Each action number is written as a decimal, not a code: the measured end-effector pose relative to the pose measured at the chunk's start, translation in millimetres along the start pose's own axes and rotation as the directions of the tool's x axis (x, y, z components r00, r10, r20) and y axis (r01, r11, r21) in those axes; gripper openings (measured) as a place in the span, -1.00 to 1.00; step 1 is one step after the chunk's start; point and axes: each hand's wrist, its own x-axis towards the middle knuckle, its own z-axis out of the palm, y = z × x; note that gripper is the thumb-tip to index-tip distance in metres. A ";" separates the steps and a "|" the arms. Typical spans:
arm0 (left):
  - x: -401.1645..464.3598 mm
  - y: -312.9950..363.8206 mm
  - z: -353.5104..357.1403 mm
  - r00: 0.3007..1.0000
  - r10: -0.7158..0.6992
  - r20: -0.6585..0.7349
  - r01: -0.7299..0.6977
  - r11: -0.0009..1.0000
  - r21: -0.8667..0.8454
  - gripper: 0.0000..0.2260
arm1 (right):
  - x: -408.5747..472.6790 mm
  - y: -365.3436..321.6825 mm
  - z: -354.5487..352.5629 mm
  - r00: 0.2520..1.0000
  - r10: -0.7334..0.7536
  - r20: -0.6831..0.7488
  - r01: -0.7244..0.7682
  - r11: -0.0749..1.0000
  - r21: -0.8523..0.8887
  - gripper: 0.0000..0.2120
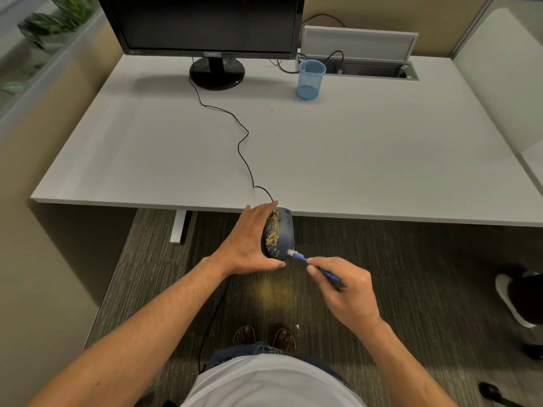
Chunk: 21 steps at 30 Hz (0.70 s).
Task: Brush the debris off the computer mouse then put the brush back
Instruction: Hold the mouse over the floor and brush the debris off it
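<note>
You see a black mouse (279, 233) speckled with yellow debris (271, 237), a blue brush (318, 267) with a white tip, a blue mesh cup (311, 79), a grey desk (352, 148) and a dark striped carpet (411, 274).

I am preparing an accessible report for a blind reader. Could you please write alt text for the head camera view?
The left hand holds a dark computer mouse, speckled with yellow debris, just off the desk edge, while the right hand puts a blue brush to its near end. Farther back stand a monitor and a blue mesh cup.
</note>
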 end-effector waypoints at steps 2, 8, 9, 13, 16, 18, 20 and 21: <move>-0.4 0.9 0.7 1.000 0.007 0.011 -0.007 1.000 -0.003 0.08 | 14.6 1.2 -1.2 0.998 0.020 -0.055 -0.019 1.000 0.012 -0.85; -0.9 6.2 3.2 0.999 0.019 0.030 -0.018 1.000 -0.016 0.08 | 57.5 12.4 7.2 0.983 0.170 -0.071 -0.166 0.984 0.058 -0.81; -0.6 7.0 3.3 0.999 0.022 0.028 -0.021 1.000 -0.015 0.07 | 63.3 14.6 9.5 0.981 0.185 -0.060 -0.182 0.981 0.061 -0.81; -1.3 7.4 2.7 1.000 0.024 0.017 -0.024 0.999 -0.026 0.07 | 73.9 21.3 15.3 0.978 0.209 0.002 -0.209 0.978 0.024 -0.80; -2.2 5.0 2.0 1.000 0.011 0.004 -0.011 1.000 -0.019 0.08 | 66.0 20.3 15.7 0.983 0.184 0.026 -0.184 0.983 -0.008 -0.81; -2.3 3.8 1.4 1.000 0.006 0.000 -0.006 1.000 -0.012 0.08 | 55.2 17.7 15.1 0.990 0.130 0.047 -0.129 0.991 -0.026 -0.80; -2.6 2.9 0.8 1.000 -0.005 -0.003 0.005 1.000 -0.017 0.08 | 42.6 13.9 14.7 0.993 0.096 0.063 -0.094 0.995 -0.041 -0.79; -2.5 2.6 0.7 1.000 -0.010 -0.006 0.010 1.000 -0.024 0.08 | 36.2 11.9 14.8 0.994 0.090 0.055 -0.088 0.995 -0.046 -0.79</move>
